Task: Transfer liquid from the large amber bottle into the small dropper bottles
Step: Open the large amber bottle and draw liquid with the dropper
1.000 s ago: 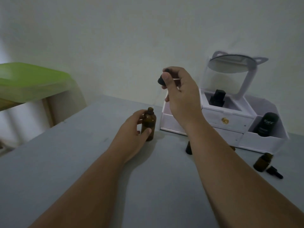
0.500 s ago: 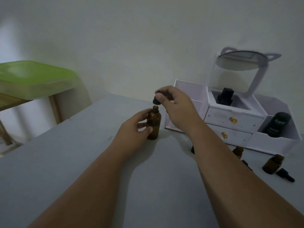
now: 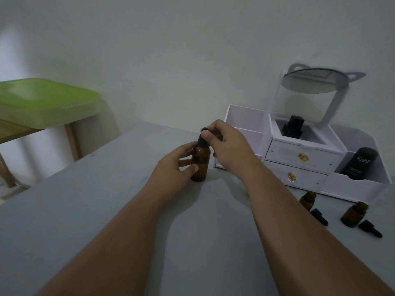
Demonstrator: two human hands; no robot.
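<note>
While the large amber bottle [image 3: 199, 165] stands upright on the grey table [image 3: 96, 210], just in front of the left corner of the white organiser [image 3: 295, 154], its black dropper cap [image 3: 201, 139] is seen seated at the neck. Glass, by the look of it, so a stiff, smooth, breakable body is to be expected, fairly light at this size, with any liquid inside hidden by the dark tint. A slip is best guarded against by a hold low round the straight wall, and that is just where it is taken: the left hand [image 3: 174, 167] is wrapped round the bottle from the left, thumb on the near face, fingers curled behind. Up top, the cap is pinched by the right hand [image 3: 227, 146], thumb in front, fingertips bunched over the bulb, wrist cocked above the bottle. Whether the cap is being screwed on or off cannot be told. Both forearms are stretched out over the table, the right one angled in from the lower right.

Further right, a small dropper bottle [image 3: 307, 199] and a second small bottle [image 3: 353, 214] are found open-necked near the organiser's front edge, a loose dropper [image 3: 319, 216] laid just beside the first and another dropper [image 3: 369, 228] beside the second. A dark tube [image 3: 359, 163] marked Kahf is propped in the organiser's right compartment.
</note>
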